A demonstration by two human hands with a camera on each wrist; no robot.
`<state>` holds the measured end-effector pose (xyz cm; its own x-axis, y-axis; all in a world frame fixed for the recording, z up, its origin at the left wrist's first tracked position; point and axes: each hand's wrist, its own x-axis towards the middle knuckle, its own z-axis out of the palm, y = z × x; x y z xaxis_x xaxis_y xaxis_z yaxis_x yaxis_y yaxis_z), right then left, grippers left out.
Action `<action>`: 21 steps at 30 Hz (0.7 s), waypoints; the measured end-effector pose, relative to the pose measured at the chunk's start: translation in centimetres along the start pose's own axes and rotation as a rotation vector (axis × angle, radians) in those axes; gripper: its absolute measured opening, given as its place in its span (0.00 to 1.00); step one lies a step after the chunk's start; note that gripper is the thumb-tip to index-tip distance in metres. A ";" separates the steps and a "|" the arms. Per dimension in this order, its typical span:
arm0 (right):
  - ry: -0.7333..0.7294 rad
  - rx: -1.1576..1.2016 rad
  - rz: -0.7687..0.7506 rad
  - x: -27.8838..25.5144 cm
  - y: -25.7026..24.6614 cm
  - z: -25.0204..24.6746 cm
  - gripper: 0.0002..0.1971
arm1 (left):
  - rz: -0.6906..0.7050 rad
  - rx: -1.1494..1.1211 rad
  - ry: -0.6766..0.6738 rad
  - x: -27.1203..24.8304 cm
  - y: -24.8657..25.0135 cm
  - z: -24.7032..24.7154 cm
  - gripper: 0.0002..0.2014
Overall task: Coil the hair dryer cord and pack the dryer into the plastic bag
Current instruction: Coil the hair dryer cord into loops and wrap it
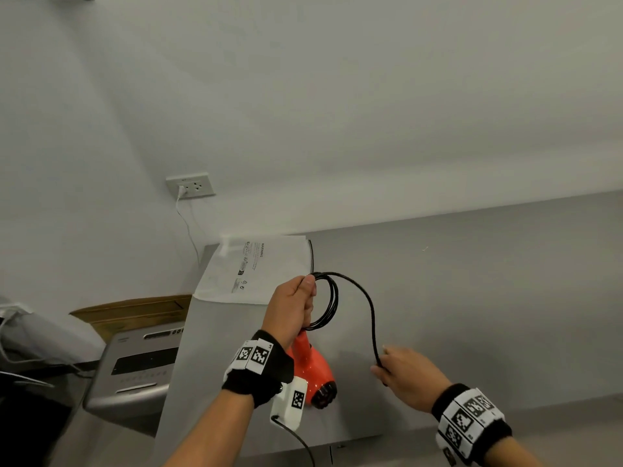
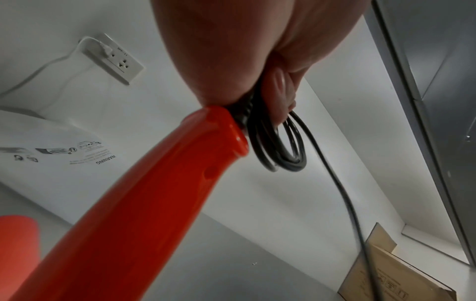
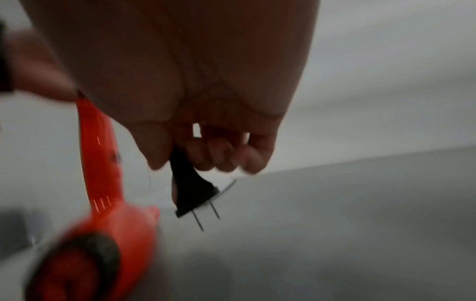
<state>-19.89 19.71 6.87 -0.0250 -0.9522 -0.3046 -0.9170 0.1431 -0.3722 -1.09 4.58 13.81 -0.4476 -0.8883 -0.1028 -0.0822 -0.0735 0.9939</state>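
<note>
Loops of black cord [image 1: 328, 299] hang from the left hand [image 1: 292, 306], whose curled fingers clamp them together with the end of the red dryer [image 1: 313, 369] handle. The dryer hangs nozzle-down just over the grey table [image 1: 472, 298], close to the table's near edge. From the loops one loose strand arcs away from the dryer and down to the right hand [image 1: 409, 377], whose fingers are curled round the plug [image 3: 192, 195], prongs pointing at the tabletop. Beyond the dryer, the flat white bag [image 1: 253, 269] lies at the table's far left corner, against the wall. Bare tabletop stretches from the dryer toward the table's right end. Past the left edge stand a grey machine [image 1: 135, 369] and a cardboard box [image 1: 135, 313].
</note>
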 end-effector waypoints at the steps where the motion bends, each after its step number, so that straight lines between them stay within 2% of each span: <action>1: 0.060 0.122 -0.032 -0.2 -1.2 -1.4 0.17 | -0.004 -0.012 -0.004 0.1 0.0 0.0 0.19; 4: 0.418 0.451 -0.179 -1.0 -4.9 -5.7 0.07 | -0.008 -0.032 -0.029 0.0 0.2 0.1 0.19; 6: 0.649 0.543 -0.268 -0.6 -7.0 -7.6 0.03 | -0.006 -0.039 -0.050 -0.3 0.3 0.3 0.19; 7: 0.726 0.565 -0.281 0.0 -7.6 -7.9 0.02 | -0.007 -0.041 -0.060 -0.4 0.3 0.4 0.19; 9: 0.773 0.584 -0.250 1.8 -8.0 -7.7 0.05 | -0.010 -0.044 -0.079 -0.6 0.2 0.7 0.19; 13: 0.692 0.580 -0.061 5.4 -7.2 -5.7 0.14 | -0.023 -0.069 -0.120 -1.1 0.0 0.8 0.19; 14: 0.639 0.655 -0.030 5.9 -7.1 -5.4 0.18 | -0.026 -0.070 -0.129 -1.2 0.0 0.7 0.19; 16: 0.471 0.890 -0.062 6.4 -6.9 -4.8 0.21 | -0.030 -0.066 -0.138 -1.3 0.0 0.6 0.19; 19: 0.191 1.126 -0.151 5.8 -6.4 -4.2 0.07 | -0.041 -0.064 -0.117 -1.2 0.1 0.2 0.18; 21: 0.116 1.136 -0.156 5.1 -5.9 -3.7 0.07 | -0.051 -0.061 -0.094 -1.0 0.2 -0.2 0.18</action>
<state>-16.10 12.96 10.77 -0.0336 -0.9916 -0.1250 -0.0270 0.1259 -0.9917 -0.50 5.34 14.13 -0.5256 -0.8367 -0.1536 -0.0535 -0.1477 0.9876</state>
